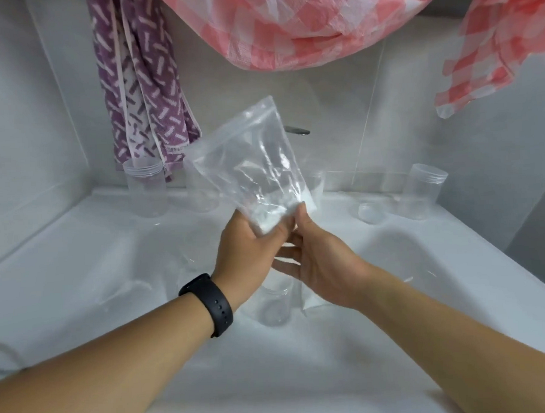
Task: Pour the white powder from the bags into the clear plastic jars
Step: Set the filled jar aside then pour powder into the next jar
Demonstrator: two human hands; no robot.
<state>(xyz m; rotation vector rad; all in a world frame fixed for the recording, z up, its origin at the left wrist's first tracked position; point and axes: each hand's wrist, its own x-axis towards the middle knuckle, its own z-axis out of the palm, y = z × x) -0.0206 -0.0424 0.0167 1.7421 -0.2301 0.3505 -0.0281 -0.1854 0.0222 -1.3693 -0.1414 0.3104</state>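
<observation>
Two hands hold one clear zip bag (257, 166) upright above the middle of the white counter (80, 261). The left hand (251, 254), a black watch band (211, 304) on its wrist, grips the bag's lower end with curled fingers. The right hand (317, 266) pinches the same lower corner with its thumb, its other fingers spread below. A small heap of white powder (274, 214) sits at the bottom of the bag; the sealed top points up and away.

At least five clear jars can be counted: one at the counter's far left corner (145, 187), one just beside it, partly hidden behind the bag (202, 193), one behind the bag's right edge (315, 182), one tilted near the far right corner (423, 190), and one below the hands toward the near edge (274, 306). A single round lid (371, 212) lies just beside the far right jar. A second bag seems to lie beside the near jar, though blur makes it uncertain.

The counter's left half and near edge lie open. Above the far edge hang one purple patterned cloth (141, 87) and pink checked fabric (304, 27).
</observation>
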